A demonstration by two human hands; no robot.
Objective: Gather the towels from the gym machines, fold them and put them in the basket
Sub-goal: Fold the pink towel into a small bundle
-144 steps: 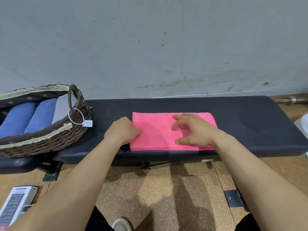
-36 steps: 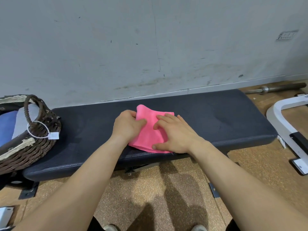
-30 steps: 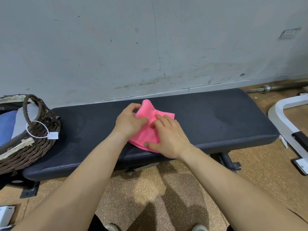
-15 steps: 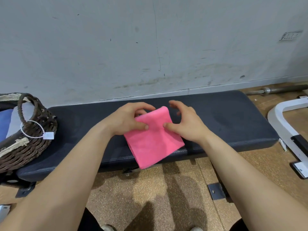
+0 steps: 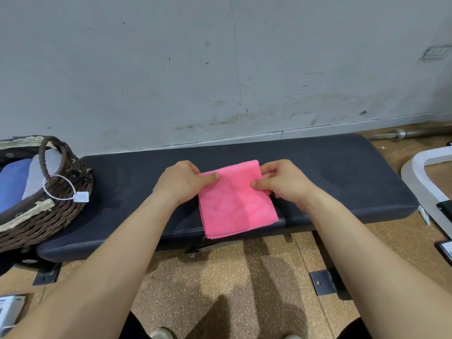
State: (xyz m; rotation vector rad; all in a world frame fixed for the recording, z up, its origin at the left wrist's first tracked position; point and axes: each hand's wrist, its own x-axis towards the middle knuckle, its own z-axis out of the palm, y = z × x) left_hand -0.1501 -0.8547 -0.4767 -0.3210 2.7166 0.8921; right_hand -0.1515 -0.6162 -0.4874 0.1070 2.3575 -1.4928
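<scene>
A pink towel (image 5: 236, 201), folded into a small square, hangs over the front edge of the black padded bench (image 5: 342, 177). My left hand (image 5: 182, 183) pinches its upper left corner and my right hand (image 5: 283, 182) pinches its upper right corner, thumbs on top. The wicker basket (image 5: 49, 211) stands at the bench's left end and holds folded blue (image 5: 12, 184) and grey (image 5: 36, 174) towels.
A grey wall runs close behind the bench. A white machine frame (image 5: 425, 177) and a steel barbell (image 5: 401, 134) lie at the right. A white leaflet (image 5: 9, 309) lies on the cork floor at lower left. My shoes show at the bottom edge.
The towel went from a long folded strip to a small square. In the last second both hands lifted it off the bench, turned it straight, and now hold it by the top corners.
</scene>
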